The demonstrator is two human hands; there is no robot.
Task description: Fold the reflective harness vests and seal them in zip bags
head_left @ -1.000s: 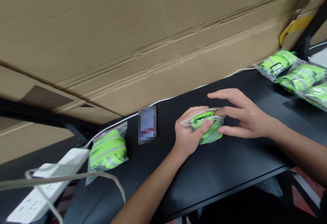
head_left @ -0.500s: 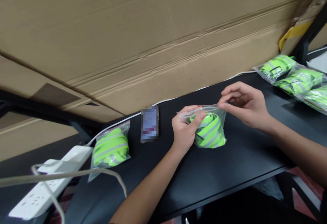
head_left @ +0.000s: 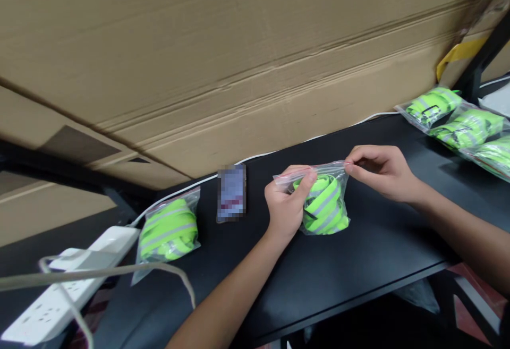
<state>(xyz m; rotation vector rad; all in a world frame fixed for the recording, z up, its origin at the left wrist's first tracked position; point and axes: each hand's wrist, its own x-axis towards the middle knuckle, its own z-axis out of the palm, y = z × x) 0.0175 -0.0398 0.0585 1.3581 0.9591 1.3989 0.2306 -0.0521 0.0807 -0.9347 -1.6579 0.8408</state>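
Held bag: a small clear zip bag (head_left: 323, 205) with a rolled neon-green strap (head_left: 324, 212) striped in grey inside; its bottom rests on the surface, its mouth points up, near the middle of the view.
Left hand (head_left: 285, 205): closed on the bag's left top corner, thumb and fingers pinching the seal strip, palm against the bag's side.
Right hand (head_left: 380, 171): pinching the bag's right top corner between thumb and forefinger, the other fingers curled in; the seal is stretched straight between the two hands.
Surface (head_left: 358, 264): a black, matte top that runs from lower left to upper right, its front edge showing below the forearms.
Phone (head_left: 231, 193): lies flat on the surface just left of the left hand, its face blurred.
Bag at left (head_left: 169, 229): another clear bag with a green strap, lying flat, well apart from the held one.
Bags at right (head_left: 462, 123): several filled bags of the same kind lying together at the far right end of the surface.
Power strip (head_left: 67, 285): white, at the lower left corner, with a pale cord (head_left: 119, 273) looped over it.
White cable (head_left: 279, 150): runs along the back edge of the surface.
Room: large sheets of brown cardboard (head_left: 239, 62) lean behind the surface and fill the upper half; a black frame post (head_left: 482, 54) stands at the far right with yellow tape (head_left: 458, 51) beside it.
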